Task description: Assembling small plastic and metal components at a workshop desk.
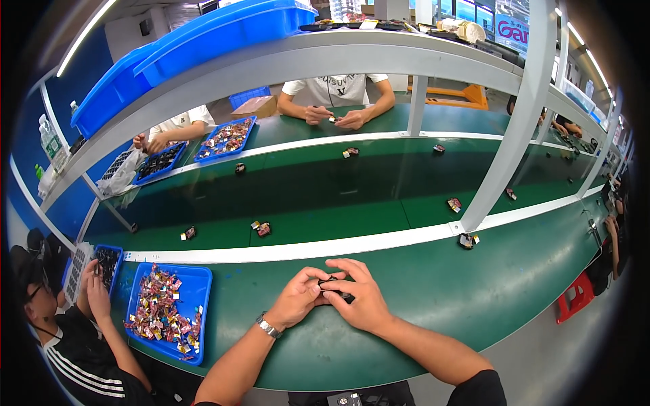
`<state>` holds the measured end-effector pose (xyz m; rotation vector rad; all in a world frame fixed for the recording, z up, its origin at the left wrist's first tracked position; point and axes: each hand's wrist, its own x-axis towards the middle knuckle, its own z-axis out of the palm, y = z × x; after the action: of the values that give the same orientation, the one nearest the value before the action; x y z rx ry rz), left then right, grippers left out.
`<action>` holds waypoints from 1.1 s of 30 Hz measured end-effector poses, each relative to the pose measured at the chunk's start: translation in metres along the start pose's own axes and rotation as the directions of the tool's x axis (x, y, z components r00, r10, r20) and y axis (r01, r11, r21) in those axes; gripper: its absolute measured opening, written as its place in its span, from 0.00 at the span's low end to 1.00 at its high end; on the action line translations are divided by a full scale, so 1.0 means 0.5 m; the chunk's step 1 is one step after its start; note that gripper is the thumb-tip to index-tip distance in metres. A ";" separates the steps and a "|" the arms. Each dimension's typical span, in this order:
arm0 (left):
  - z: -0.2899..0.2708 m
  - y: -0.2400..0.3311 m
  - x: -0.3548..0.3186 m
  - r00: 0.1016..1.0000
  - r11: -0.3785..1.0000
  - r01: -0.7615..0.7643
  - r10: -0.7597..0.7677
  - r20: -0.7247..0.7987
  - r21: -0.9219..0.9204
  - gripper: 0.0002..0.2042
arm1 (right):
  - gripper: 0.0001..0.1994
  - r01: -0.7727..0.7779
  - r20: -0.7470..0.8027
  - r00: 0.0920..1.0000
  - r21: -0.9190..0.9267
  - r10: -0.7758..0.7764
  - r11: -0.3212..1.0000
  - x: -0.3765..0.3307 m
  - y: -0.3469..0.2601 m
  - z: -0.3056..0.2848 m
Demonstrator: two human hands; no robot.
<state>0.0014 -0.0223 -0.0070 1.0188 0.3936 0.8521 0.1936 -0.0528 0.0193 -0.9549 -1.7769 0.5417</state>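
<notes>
My left hand (298,298) and my right hand (359,294) meet over the green bench top (433,291). Together they pinch a small black part (334,284) between the fingertips; most of it is hidden by my fingers. A metal watch (268,327) sits on my left wrist. A blue tray (198,298) heaped with several small red and yellow parts lies on the bench left of my left hand.
A green conveyor belt (318,193) runs across beyond a white strip, carrying several small parts such as one (263,229) ahead of me. A person at my left works over a blue tray (108,260). Two people work across the belt. A white post (504,135) rises at right.
</notes>
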 end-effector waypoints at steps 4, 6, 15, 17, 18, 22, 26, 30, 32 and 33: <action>-0.011 -0.003 0.001 1.000 0.998 0.013 -0.013 0.009 -0.055 0.11 | 0.09 0.083 -0.015 0.996 -0.101 -0.085 0.991 0.006 -0.013 -0.009; -0.015 -0.004 0.002 1.000 0.999 0.022 -0.021 0.009 -0.049 0.11 | 0.09 0.033 -0.021 0.999 -0.030 -0.033 0.999 0.002 -0.011 -0.002; -0.011 -0.003 -0.002 0.999 1.000 0.009 -0.009 -0.031 -0.004 0.12 | 0.10 -0.003 0.019 1.000 0.032 0.003 0.999 -0.003 -0.013 0.003; 0.003 0.005 0.000 0.999 1.000 0.012 -0.012 -0.031 -0.001 0.12 | 0.10 0.029 0.007 1.000 -0.011 -0.029 1.000 0.007 -0.011 -0.009; 0.006 0.006 0.000 0.999 1.000 0.024 -0.025 -0.032 -0.002 0.13 | 0.11 0.051 -0.006 0.999 -0.055 -0.051 0.997 0.008 -0.009 -0.012; -0.001 -0.005 0.001 0.999 1.000 0.012 -0.012 -0.031 0.004 0.13 | 0.10 0.036 0.001 0.999 -0.049 -0.036 0.998 0.003 0.001 -0.005; 0.017 -0.004 0.002 0.995 0.999 0.017 -0.013 -0.101 0.042 0.13 | 0.11 0.006 0.036 0.999 -0.037 -0.005 0.999 0.005 0.001 -0.008; 0.019 0.000 0.005 0.993 0.999 0.029 -0.024 -0.116 0.045 0.13 | 0.11 0.113 -0.033 0.992 -0.162 -0.120 0.980 0.016 -0.004 -0.014; 0.023 0.002 0.004 0.991 0.998 0.049 -0.045 -0.129 0.030 0.13 | 0.11 0.132 0.009 0.991 -0.199 -0.132 0.971 0.015 -0.005 -0.019; 0.024 0.004 0.003 0.987 0.997 0.073 -0.070 -0.143 0.017 0.13 | 0.10 0.148 0.049 0.989 -0.231 -0.141 0.962 0.016 -0.005 -0.020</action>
<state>0.0092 -0.0275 0.0008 0.9615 0.5592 0.8600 0.2006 -0.0485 0.0293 -0.9700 -1.9524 0.2589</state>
